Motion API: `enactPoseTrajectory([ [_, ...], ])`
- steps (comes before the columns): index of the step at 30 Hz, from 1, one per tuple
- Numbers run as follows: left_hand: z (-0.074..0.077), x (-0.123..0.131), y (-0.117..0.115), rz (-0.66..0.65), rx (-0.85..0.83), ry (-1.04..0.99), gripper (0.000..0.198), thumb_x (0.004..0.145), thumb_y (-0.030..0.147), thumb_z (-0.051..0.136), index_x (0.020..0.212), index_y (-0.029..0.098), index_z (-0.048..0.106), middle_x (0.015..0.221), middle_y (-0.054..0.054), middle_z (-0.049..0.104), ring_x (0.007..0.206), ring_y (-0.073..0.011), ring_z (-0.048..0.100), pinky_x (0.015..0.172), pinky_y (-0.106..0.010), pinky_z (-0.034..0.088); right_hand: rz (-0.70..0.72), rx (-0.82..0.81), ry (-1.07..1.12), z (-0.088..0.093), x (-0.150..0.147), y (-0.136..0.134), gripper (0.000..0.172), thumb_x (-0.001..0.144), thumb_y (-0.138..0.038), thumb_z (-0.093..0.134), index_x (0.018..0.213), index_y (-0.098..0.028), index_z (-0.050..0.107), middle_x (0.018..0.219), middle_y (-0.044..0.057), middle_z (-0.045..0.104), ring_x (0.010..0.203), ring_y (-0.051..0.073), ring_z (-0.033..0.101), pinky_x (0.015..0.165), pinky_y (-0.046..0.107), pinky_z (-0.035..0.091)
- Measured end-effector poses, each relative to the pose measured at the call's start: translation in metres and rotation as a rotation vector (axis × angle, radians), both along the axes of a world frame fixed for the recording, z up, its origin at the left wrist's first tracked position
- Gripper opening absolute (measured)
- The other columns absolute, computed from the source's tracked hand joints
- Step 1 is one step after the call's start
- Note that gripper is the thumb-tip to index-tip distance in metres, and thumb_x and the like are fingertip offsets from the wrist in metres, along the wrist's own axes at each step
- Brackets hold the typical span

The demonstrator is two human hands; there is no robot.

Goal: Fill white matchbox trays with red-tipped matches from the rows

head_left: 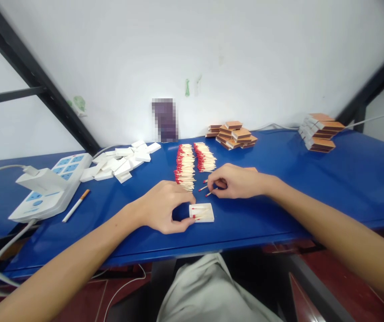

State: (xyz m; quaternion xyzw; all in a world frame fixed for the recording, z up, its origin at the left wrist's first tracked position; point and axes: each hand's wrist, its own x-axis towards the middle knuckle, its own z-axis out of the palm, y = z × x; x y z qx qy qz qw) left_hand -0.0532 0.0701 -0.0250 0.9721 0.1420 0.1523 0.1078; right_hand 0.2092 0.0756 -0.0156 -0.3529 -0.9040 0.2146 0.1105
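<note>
My left hand (166,208) is closed at the left end of a small white matchbox tray (207,219), gripping it between thumb and fingers. Inside the tray lie a few red-tipped matches (200,209). Just beyond it, to the right, my right hand (230,181) has its thumb and fingertips pinched on a match (209,193) near the tabletop. A second loose match (202,188) lies close beside those fingertips. Two rows of red-headed matches, a longer left pile (185,165) and a shorter right pile (205,157), lie behind my hands.
White empty trays (121,162) are heaped at left, near a power strip (74,167) with a plugged-in adapter and a cigarette (76,205). Brown matchbox sleeves (235,135) are stacked at the back; more boxes (321,133) stand at right. A pixelated dark object (166,120) leans on the wall.
</note>
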Motion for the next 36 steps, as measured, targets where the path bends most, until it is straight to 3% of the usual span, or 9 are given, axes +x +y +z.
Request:
enactPoseTrajectory([
  [8, 0.0, 0.0, -0.001, 0.014, -0.009, 0.006, 0.021, 0.08, 0.034, 0.061, 0.092, 0.018, 0.067, 0.074, -0.001, 0.067, 0.063, -0.017, 0.061, 0.062, -0.03, 0.043, -0.029, 0.081, 0.074, -0.011, -0.006, 0.004, 0.015, 0.087, -0.022, 0.062, 0.096, -0.019, 0.073, 0.062, -0.005, 0.051, 0.056, 0.01, 0.046, 0.059, 0.023, 0.032],
  [21, 0.0, 0.001, 0.0, 0.01, -0.006, 0.012, 0.022, 0.081, 0.034, 0.06, 0.093, 0.018, 0.067, 0.073, -0.001, 0.067, 0.063, -0.0174, 0.061, 0.063, -0.031, 0.042, -0.137, 0.151, -0.12, 0.0, 0.005, 0.007, 0.009, 0.084, -0.021, 0.06, 0.081, -0.019, 0.068, 0.071, -0.001, 0.061, 0.06, 0.011, 0.048, 0.058, 0.024, 0.027],
  [26, -0.002, 0.0, 0.0, 0.022, 0.009, 0.014, 0.022, 0.082, 0.035, 0.062, 0.094, 0.017, 0.067, 0.074, -0.001, 0.067, 0.064, -0.0171, 0.062, 0.063, -0.03, 0.041, -0.169, 0.161, -0.133, 0.0, 0.005, 0.007, 0.015, 0.085, -0.025, 0.062, 0.097, -0.02, 0.069, 0.072, -0.001, 0.061, 0.06, 0.012, 0.048, 0.058, 0.024, 0.026],
  [32, -0.004, 0.0, 0.002, 0.023, 0.049, 0.001, 0.023, 0.082, 0.037, 0.065, 0.093, 0.017, 0.067, 0.069, 0.001, 0.065, 0.06, -0.0158, 0.059, 0.06, -0.029, 0.04, -0.158, 0.002, -0.084, 0.001, 0.006, 0.008, 0.02, 0.095, -0.035, 0.054, 0.093, -0.02, 0.067, 0.067, -0.002, 0.057, 0.059, 0.013, 0.046, 0.057, 0.024, 0.028],
  [36, -0.004, 0.001, 0.002, 0.024, 0.056, -0.005, 0.023, 0.083, 0.037, 0.065, 0.094, 0.017, 0.068, 0.07, 0.001, 0.065, 0.06, -0.0157, 0.059, 0.06, -0.029, 0.04, -0.17, -0.085, -0.047, 0.002, 0.007, 0.007, 0.019, 0.093, -0.035, 0.057, 0.088, -0.019, 0.067, 0.066, -0.003, 0.052, 0.059, 0.012, 0.043, 0.056, 0.024, 0.029],
])
